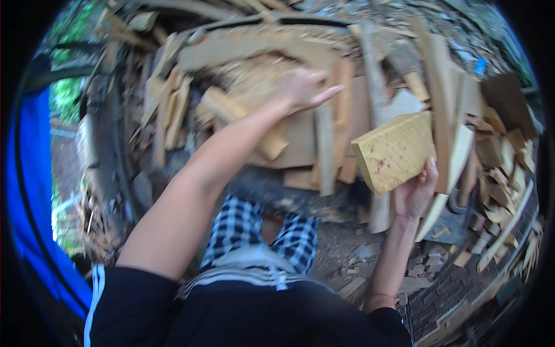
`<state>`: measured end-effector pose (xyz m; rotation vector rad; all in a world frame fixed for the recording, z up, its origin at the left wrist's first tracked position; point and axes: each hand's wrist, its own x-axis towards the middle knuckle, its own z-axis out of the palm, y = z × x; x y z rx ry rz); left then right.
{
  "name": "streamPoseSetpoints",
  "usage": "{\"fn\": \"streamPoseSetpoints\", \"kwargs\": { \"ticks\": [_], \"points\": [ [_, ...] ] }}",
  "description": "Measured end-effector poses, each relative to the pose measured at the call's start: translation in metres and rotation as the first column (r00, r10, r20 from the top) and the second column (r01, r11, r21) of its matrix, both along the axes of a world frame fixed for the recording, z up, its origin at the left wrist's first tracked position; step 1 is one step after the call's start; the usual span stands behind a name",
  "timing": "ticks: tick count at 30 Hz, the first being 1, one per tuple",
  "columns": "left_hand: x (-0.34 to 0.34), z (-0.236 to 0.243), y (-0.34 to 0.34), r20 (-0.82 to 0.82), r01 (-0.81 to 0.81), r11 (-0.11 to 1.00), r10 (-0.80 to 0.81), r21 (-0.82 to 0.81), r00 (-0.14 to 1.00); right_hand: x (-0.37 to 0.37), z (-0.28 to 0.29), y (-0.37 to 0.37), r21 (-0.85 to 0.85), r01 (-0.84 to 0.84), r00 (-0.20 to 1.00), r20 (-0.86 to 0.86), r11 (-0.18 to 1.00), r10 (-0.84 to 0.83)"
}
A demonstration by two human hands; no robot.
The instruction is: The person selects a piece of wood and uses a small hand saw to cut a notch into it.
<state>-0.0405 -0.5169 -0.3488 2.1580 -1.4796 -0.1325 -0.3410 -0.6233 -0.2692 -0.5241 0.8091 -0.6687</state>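
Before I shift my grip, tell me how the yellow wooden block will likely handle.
The yellow wooden block is probably stiff, being thick and solid-looking. Its flat faces suggest sliding rather than rolling. It could tip, since the right hand holds its lower right side.

And across the dark low workbench (248, 180), it's wood nearly everywhere! Pale shavings (254, 75) heap up toward the far side, a curved board (214, 55) running behind them. A squared timber (270, 144) lies slantwise at the middle, over a flat brown board (300, 139). Just right, a greyish slat (325, 144) points nearward; left, short sticks (177, 113) bunch together. Down to the earthen ground (341, 257), chips (365, 251) scattered near right, and farther right, offcuts (497, 191) pile up in a jumble!
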Motion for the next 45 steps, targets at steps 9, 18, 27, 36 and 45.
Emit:
{"fn": "streamPoseSetpoints", "kwargs": {
  "ticks": [9,18,27,36,45],
  "points": [
    [0.017,-0.001,0.008,-0.425,0.03,1.0,-0.026,0.002,0.905,0.002,0.015,0.187,-0.119,-0.577,0.802,-0.27,0.808,0.533],
    [0.105,0.106,0.143,-0.543,0.123,0.895,-0.365,-0.429,0.756,0.046,-0.014,0.333,-0.387,-0.793,0.561,-0.766,0.47,0.314],
    [-0.017,0.061,0.427,-0.905,-0.199,0.884,0.423,0.423,-0.045,0.116,-0.011,0.337,-0.635,-0.743,0.613,-0.773,-0.211,0.167],
    [-0.087,0.014,0.51,-0.478,-0.67,0.605,-0.477,0.431,-0.738,0.149,-0.022,0.387,-0.671,-0.687,0.454,-0.696,-0.278,0.557],
    [-0.073,0.028,0.559,-0.529,-0.8,0.45,-0.601,0.396,-0.599,0.197,-0.125,0.417,-0.41,-0.718,0.399,-0.905,-0.562,0.151]
  ]
}}
